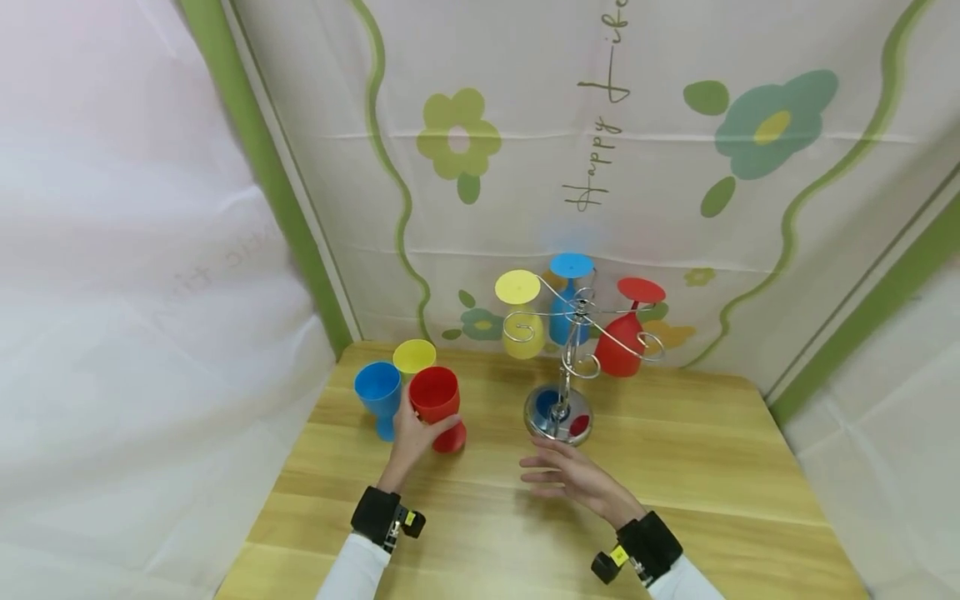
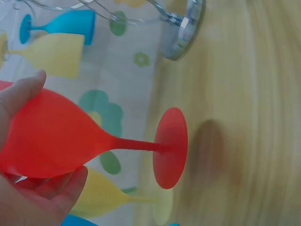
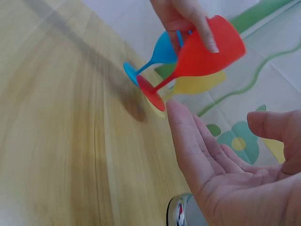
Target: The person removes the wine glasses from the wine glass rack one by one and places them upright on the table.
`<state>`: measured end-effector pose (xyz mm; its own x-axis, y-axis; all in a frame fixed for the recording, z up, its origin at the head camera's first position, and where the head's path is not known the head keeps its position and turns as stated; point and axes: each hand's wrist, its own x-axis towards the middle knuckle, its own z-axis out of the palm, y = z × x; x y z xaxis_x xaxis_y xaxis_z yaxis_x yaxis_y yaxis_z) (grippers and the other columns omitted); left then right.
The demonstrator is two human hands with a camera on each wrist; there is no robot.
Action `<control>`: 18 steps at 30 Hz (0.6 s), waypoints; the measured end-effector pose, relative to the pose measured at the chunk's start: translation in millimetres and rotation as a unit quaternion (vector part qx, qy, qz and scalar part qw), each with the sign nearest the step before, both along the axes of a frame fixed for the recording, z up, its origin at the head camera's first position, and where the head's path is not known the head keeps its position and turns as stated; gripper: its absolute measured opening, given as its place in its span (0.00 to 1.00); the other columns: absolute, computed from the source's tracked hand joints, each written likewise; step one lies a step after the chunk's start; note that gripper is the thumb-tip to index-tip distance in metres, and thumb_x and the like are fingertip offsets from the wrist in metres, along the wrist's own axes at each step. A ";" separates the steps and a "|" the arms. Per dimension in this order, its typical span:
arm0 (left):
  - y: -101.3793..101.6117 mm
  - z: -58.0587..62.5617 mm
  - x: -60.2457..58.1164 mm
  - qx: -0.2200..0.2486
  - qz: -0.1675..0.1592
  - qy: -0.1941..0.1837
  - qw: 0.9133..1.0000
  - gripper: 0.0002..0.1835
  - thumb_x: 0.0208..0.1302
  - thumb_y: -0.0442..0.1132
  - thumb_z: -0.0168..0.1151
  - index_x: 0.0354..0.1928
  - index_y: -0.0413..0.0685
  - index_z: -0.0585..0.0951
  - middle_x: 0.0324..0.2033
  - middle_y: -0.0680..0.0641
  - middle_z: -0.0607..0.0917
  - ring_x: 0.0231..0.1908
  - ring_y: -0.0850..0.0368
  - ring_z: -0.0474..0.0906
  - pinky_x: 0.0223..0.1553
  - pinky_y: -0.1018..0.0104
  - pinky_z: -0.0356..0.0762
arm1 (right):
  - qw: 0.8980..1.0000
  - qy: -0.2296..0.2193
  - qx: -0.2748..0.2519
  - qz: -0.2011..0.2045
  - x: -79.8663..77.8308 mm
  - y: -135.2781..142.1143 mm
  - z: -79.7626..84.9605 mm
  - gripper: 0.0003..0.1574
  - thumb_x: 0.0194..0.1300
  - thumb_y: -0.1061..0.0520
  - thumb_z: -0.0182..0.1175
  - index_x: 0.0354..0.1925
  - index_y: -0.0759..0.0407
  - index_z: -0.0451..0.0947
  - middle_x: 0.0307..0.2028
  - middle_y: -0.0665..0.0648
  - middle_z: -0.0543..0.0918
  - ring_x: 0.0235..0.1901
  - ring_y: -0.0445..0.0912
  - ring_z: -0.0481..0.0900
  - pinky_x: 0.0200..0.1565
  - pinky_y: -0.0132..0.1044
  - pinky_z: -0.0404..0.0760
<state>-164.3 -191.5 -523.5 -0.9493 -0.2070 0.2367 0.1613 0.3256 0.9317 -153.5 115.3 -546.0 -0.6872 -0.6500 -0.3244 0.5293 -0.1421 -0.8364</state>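
The left hand point(image 1: 409, 432) is gripping the red cup point(image 1: 441, 405) at nine o'clock from the rack point(image 1: 561, 410); the right hand point(image 1: 576, 481), fingers outstretched, is hovering at six. A sideways swing could be toppling the blue cup point(image 1: 377, 385) and yellow cup point(image 1: 414, 358), crowding its ten and eleven. The left wrist view is showing a shadow point(image 2: 209, 148) lying apart from its foot point(image 2: 170, 149); the head view isn't.

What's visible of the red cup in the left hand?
The red cup is goblet-shaped, smooth, plastic-looking: deep bowl, thin stem, flat round foot. It's roughly upright, mouth up. The left hand grips the bowl between thumb and fingers. It's right of the standing blue cup, nearer the camera than the standing yellow cup; its foot looks lifted off the table.
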 end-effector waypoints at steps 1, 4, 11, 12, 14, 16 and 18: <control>-1.2 -4.2 -1.3 0.000 0.007 -0.004 1.000 0.46 0.46 0.39 0.77 0.64 0.48 0.59 0.58 0.45 0.71 0.55 0.51 0.65 0.50 0.44 0.76 | 1.000 -0.001 0.003 -0.002 0.6 1.7 -0.7 0.34 0.77 0.52 0.42 0.71 0.64 0.42 0.60 0.72 0.67 0.56 0.62 0.68 0.60 0.63 0.61; -3.7 -13.2 -3.6 -0.011 0.021 -0.008 1.000 0.46 0.45 0.39 0.77 0.64 0.48 0.59 0.57 0.44 0.72 0.55 0.50 0.66 0.50 0.43 0.75 | 1.000 0.001 0.010 -0.008 2.6 6.0 -2.5 0.35 0.77 0.52 0.43 0.71 0.64 0.42 0.60 0.71 0.68 0.56 0.62 0.68 0.59 0.62 0.63; -6.0 -23.7 -5.8 -0.028 0.036 -0.024 0.999 0.46 0.46 0.40 0.77 0.64 0.46 0.58 0.58 0.43 0.71 0.55 0.49 0.64 0.51 0.42 0.74 | 1.000 0.000 0.006 -0.012 6.8 11.4 -9.4 0.33 0.77 0.53 0.41 0.71 0.65 0.44 0.59 0.71 0.69 0.55 0.62 0.68 0.58 0.60 0.66; -6.4 -24.8 -5.6 -0.029 0.037 -0.025 0.999 0.46 0.46 0.39 0.77 0.64 0.46 0.58 0.58 0.43 0.71 0.55 0.49 0.64 0.51 0.41 0.74 | 1.000 -0.001 0.007 -0.013 7.4 11.8 -10.5 0.33 0.77 0.53 0.41 0.71 0.65 0.43 0.59 0.70 0.70 0.55 0.62 0.69 0.58 0.60 0.66; -7.2 -27.1 -5.7 -0.028 0.040 -0.024 0.999 0.46 0.46 0.39 0.77 0.64 0.47 0.58 0.58 0.43 0.71 0.55 0.49 0.65 0.51 0.42 0.74 | 1.000 0.001 0.012 -0.015 8.8 12.7 -12.9 0.35 0.77 0.52 0.41 0.71 0.66 0.41 0.58 0.70 0.70 0.54 0.62 0.70 0.57 0.59 0.67; -8.1 -29.4 -5.9 -0.027 0.042 -0.020 0.999 0.46 0.46 0.38 0.77 0.64 0.46 0.59 0.58 0.43 0.71 0.55 0.49 0.65 0.51 0.42 0.74 | 1.000 0.007 0.018 -0.015 10.2 14.4 -15.3 0.36 0.77 0.51 0.42 0.71 0.67 0.40 0.58 0.70 0.70 0.54 0.61 0.70 0.57 0.60 0.67; -8.7 -31.8 -6.1 -0.030 0.042 -0.016 0.999 0.46 0.46 0.38 0.77 0.64 0.46 0.59 0.58 0.43 0.71 0.55 0.49 0.65 0.51 0.42 0.74 | 0.999 0.012 0.025 -0.018 11.7 18.0 -17.5 0.37 0.77 0.51 0.42 0.71 0.67 0.40 0.59 0.71 0.69 0.55 0.62 0.69 0.58 0.61 0.65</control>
